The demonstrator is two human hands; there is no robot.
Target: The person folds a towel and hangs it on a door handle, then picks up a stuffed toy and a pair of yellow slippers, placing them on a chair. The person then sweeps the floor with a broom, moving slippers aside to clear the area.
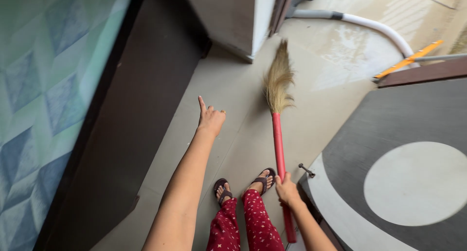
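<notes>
My right hand (287,190) grips the red handle of a grass broom (278,134), low in the view beside my feet. The broom's straw head (278,80) rests on the beige tiled floor ahead of me. My left hand (210,118) is stretched forward with the index finger pointing out and the other fingers curled, holding nothing. A ring shows on one finger. My legs in red patterned trousers and dark sandals stand between the two arms.
A dark bed frame (131,115) with a blue-green patterned mattress (44,85) runs along the left. A grey door with a pale circle (413,183) stands at the right, its latch (306,170) near the broom. A white hose (369,25) and an orange-handled tool (408,60) lie on the wet floor beyond.
</notes>
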